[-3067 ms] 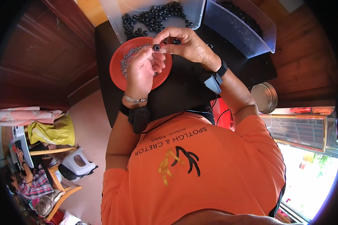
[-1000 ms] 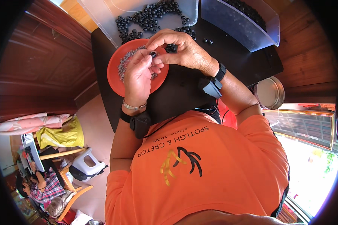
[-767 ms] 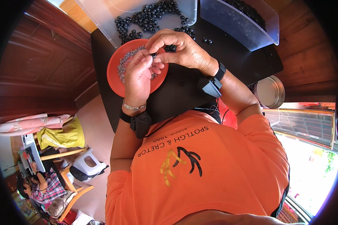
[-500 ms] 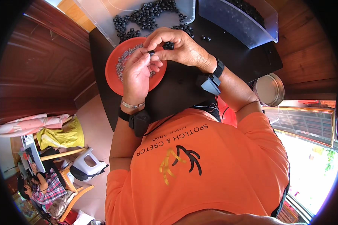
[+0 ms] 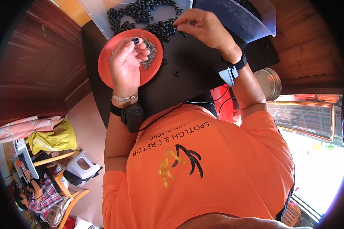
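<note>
My left hand [image 5: 127, 63] is over the orange-red bowl [image 5: 103, 68], palm up. Its thumb and forefinger hold a small round black piece [image 5: 135, 40] with a dark opening. Small grey metallic-looking bits [image 5: 151, 53] lie in the bowl, partly hidden by the hand. Out to the right, my right hand [image 5: 200, 28] is at the edge of a heap of similar black pieces [image 5: 162, 30]. Its thumb and forefinger come together in a pinch; whatever may be between the tips is too small to make out.
More black pieces lie in a tipped clear plastic bin [image 5: 93, 13]. A second translucent bin [image 5: 233, 19] stands at the right. Loose black pieces [image 5: 177, 73] dot the dark table [image 5: 172, 89]. A round tin [image 5: 269, 84] is beside my right arm. Another person [image 5: 46, 194] sits at lower left.
My hands have parted. The right hand has moved right from the left hand to the black heap, while the left keeps a black piece over the bowl. The whole view has shifted slightly.
</note>
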The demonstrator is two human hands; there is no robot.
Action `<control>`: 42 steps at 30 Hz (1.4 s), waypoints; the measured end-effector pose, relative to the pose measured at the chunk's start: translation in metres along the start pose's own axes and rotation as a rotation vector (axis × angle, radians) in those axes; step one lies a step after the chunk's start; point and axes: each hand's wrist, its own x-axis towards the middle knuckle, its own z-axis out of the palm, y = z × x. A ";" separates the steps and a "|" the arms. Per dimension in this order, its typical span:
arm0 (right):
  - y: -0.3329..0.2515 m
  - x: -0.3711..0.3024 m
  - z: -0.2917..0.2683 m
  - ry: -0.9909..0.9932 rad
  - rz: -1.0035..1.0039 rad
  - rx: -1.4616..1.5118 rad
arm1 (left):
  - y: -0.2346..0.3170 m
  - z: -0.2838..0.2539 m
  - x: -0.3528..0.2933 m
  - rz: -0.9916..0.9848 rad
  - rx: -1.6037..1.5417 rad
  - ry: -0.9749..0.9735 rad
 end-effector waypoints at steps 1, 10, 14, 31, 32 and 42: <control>0.003 -0.004 -0.002 -0.002 -0.069 -0.107 | 0.000 -0.001 -0.001 -0.002 -0.018 0.004; 0.047 -0.023 -0.014 0.028 -0.012 -0.472 | -0.003 -0.007 0.000 -0.048 -0.084 0.062; 0.026 -0.030 -0.009 -0.224 0.069 -0.191 | -0.003 -0.008 0.001 -0.058 -0.079 0.073; -0.002 0.006 0.037 -0.356 0.005 0.488 | -0.001 0.001 -0.001 -0.064 -0.044 0.013; -0.006 0.013 0.042 -0.342 0.004 0.598 | -0.001 0.003 -0.002 -0.064 -0.066 0.004; -0.010 0.027 0.067 -0.219 0.004 0.949 | -0.001 0.005 -0.003 0.001 -0.065 -0.043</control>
